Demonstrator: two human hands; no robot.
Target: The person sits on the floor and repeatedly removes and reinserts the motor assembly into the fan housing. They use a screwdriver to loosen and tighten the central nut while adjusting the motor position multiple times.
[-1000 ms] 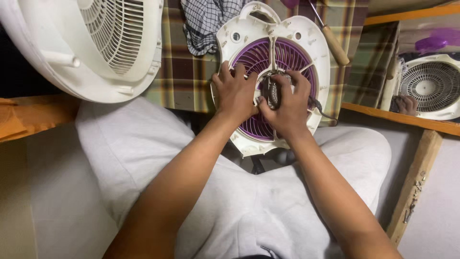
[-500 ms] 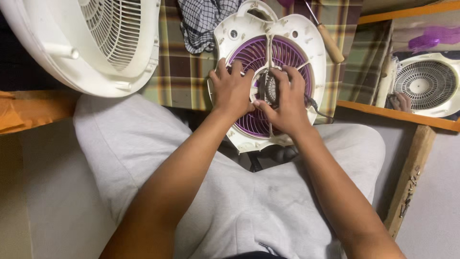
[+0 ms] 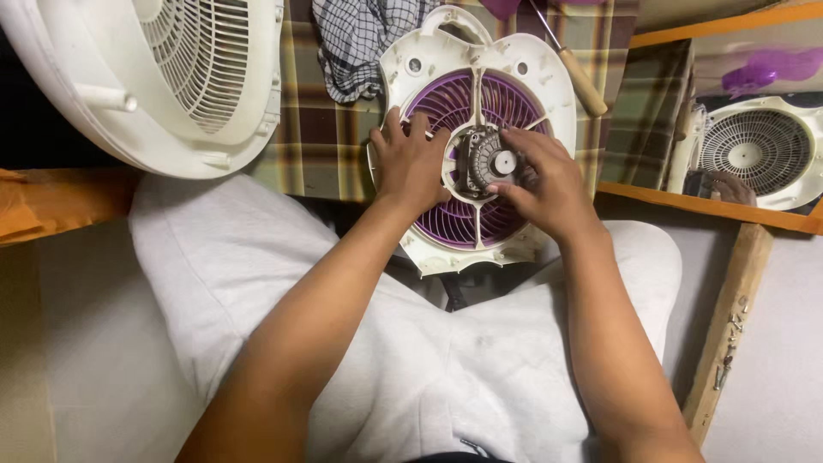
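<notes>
Two bare hands of yours rest on the white plastic fan housing [image 3: 411,60], a rounded shell with a moulded carry handle at its top edge, which leans between your knees against the plaid cloth [image 3: 317,137]. Behind its ribbed white spokes shows a purple grille [image 3: 441,103] of thin, curved vanes. At the hub sits the grey motor [image 3: 490,161], a round, ridged metal body with a pale disc at its centre.

Your left hand [image 3: 413,163] lies flat over the left side of the grille, fingers [image 3: 396,129] spread a little and laid along the vanes, the thumb side touching the hub ring beside the motor. Your right hand [image 3: 549,184] cups the motor from the right; its fingers [image 3: 525,141] are curled and close together, tips touching the motor's upper rim, and the thumb presses in from below. It grips the motor's edge rather than pinching anything small.

Both forearms run up over your pale grey, soft-looking trousers [image 3: 257,257].

At upper left a second white fan shell [image 3: 103,111] tilts into view, smooth outside, with a fine slotted grille. A crumpled checked rag [image 3: 356,43] lies on the plaid cloth just above the housing. A screwdriver with a wooden handle [image 3: 583,81] rests against the housing's upper right. To the right stands a wood-framed mirror [image 3: 737,214] that reflects another round white grille.
</notes>
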